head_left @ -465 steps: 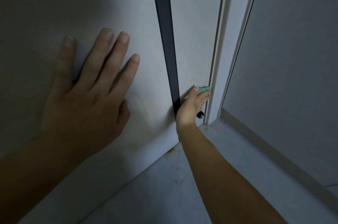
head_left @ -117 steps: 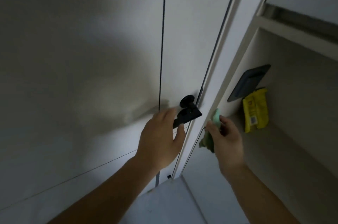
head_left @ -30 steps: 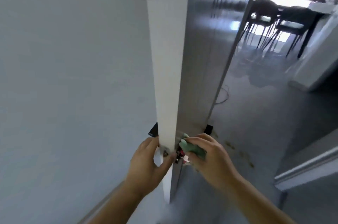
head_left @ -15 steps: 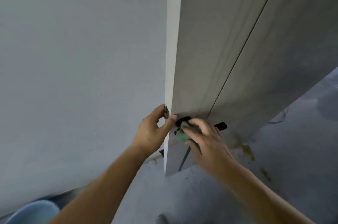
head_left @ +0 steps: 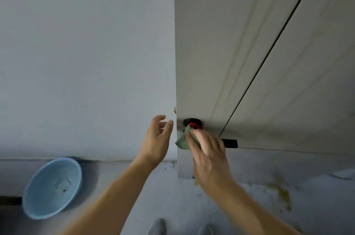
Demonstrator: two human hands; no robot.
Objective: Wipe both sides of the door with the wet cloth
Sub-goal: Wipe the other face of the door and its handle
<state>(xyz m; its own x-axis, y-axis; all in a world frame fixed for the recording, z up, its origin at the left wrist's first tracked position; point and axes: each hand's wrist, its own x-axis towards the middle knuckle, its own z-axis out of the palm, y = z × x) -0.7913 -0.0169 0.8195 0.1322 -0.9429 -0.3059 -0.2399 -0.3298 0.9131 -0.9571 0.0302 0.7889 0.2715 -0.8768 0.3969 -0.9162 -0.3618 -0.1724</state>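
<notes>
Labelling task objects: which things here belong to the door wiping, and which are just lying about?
Job: white grooved door; crumpled green cloth; right hand holding it at the black door handle; left hand, open by the door edge.
Lying about: round pale blue plastic basin; yellow-green floor stains; grey shoes.

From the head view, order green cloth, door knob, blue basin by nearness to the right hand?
1. Green cloth: in the right hand.
2. Door knob: just above it.
3. Blue basin: floor, far left.
</notes>
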